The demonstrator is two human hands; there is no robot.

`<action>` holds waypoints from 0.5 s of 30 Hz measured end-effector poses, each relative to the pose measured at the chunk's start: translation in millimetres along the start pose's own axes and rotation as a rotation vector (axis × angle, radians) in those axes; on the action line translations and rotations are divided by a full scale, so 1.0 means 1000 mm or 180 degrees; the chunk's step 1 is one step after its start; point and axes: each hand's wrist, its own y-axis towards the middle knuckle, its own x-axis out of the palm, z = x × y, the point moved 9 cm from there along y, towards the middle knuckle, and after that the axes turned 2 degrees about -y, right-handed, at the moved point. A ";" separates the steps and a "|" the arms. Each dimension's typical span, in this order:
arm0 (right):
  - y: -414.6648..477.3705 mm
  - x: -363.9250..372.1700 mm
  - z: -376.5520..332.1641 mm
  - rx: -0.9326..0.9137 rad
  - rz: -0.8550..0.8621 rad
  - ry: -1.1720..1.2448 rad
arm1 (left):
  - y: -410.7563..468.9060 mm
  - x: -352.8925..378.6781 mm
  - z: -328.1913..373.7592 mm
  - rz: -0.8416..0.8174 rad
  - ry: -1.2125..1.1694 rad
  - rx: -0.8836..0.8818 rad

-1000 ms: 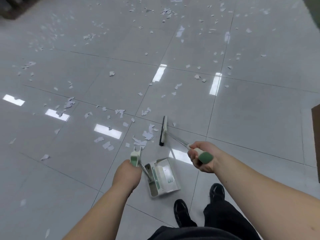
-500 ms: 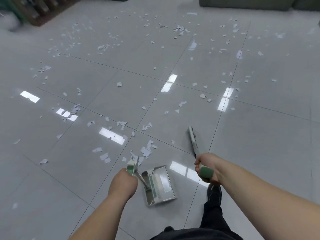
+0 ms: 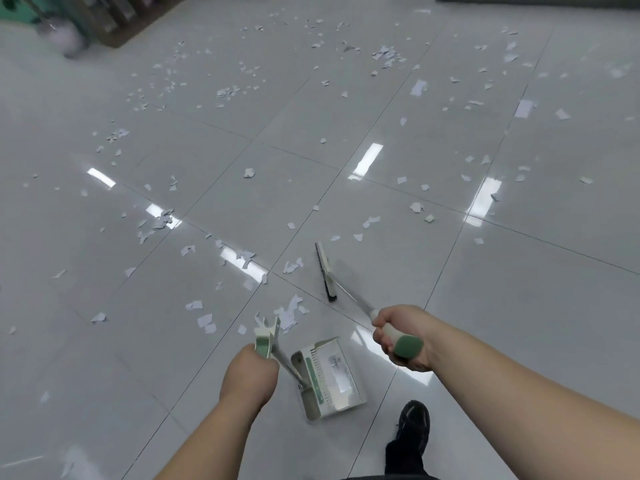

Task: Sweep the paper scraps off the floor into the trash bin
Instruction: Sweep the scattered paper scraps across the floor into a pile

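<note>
Broom head swung back out ahead of the right hand, which grips its handle; left hand holds the dustpan just beside it. Paper scraps mostly still litter the floor. Barely started, no bin visible.

Since a second ago the broom head has been swung out from beside the cluster of paper scraps ahead of the dustpan and set down farther to the right of it, with bare tile left between bristles and scraps. The right hand has been shifted farther right of the dustpan. One black shoe is now seen just right of the dustpan, where two were seen before. The view has been tilted up, so more scrap-strewn floor beyond the dustpan is shown.
</note>
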 end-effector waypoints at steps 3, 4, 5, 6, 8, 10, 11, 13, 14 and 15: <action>-0.019 -0.045 -0.019 -0.0101 0.0236 0.0044 | 0.002 0.019 0.050 -0.0027 0.0068 0.0196; -0.024 -0.061 -0.025 -0.0171 0.0346 0.0056 | 0.003 0.025 0.066 -0.0027 0.0106 0.0272; -0.030 -0.078 -0.031 -0.0256 0.0462 0.0080 | 0.004 0.030 0.082 -0.0035 0.0147 0.0341; -0.035 -0.096 -0.036 -0.0328 0.0579 0.0096 | 0.004 0.036 0.098 -0.0048 0.0187 0.0402; -0.046 -0.129 -0.042 -0.0397 0.0823 0.0008 | 0.004 0.046 0.129 -0.0084 0.0259 0.0526; -0.055 -0.161 -0.046 -0.0460 0.1041 0.0018 | 0.005 0.053 0.159 -0.0100 0.0298 0.0652; -0.059 -0.176 -0.047 -0.0489 0.1143 0.0102 | 0.006 0.056 0.173 -0.0111 0.0306 0.0709; -0.067 -0.203 -0.049 -0.0512 0.1358 0.0166 | 0.008 0.062 0.198 -0.0159 0.0298 0.0782; -0.071 -0.215 -0.050 -0.0510 0.1447 0.0184 | 0.009 0.065 0.210 -0.0179 0.0293 0.0815; -0.075 -0.225 -0.051 -0.0505 0.1524 0.0231 | 0.011 0.068 0.221 -0.0187 0.0300 0.0862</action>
